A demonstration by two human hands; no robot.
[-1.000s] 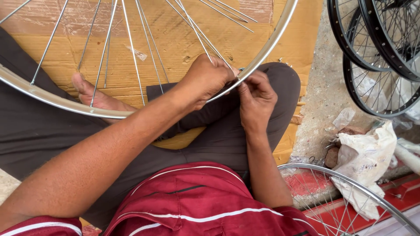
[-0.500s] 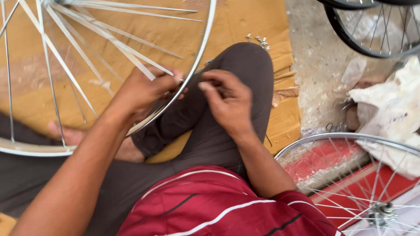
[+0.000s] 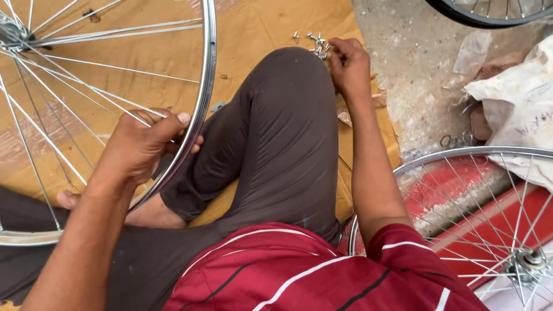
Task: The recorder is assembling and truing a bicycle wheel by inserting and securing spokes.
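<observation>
Brown cardboard (image 3: pixel 271 23) covers the floor, with bare concrete (image 3: pixel 415 75) past its right edge. The left hand (image 3: pixel 141 147) grips the rim (image 3: pixel 203 109) of a spoked wheel lying on the cardboard. The right hand (image 3: pixel 348 66) pinches at small metal nipples (image 3: pixel 314 41) near the cardboard's far edge

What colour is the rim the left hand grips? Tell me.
Shiny silver metal: the rim gripped by the left hand shows best in the head view, against brown cardboard.

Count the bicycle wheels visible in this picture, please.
3, all partly cut off: a bare rim in the left hand, a second spoked rim lower right, a tyred wheel top right.
</observation>
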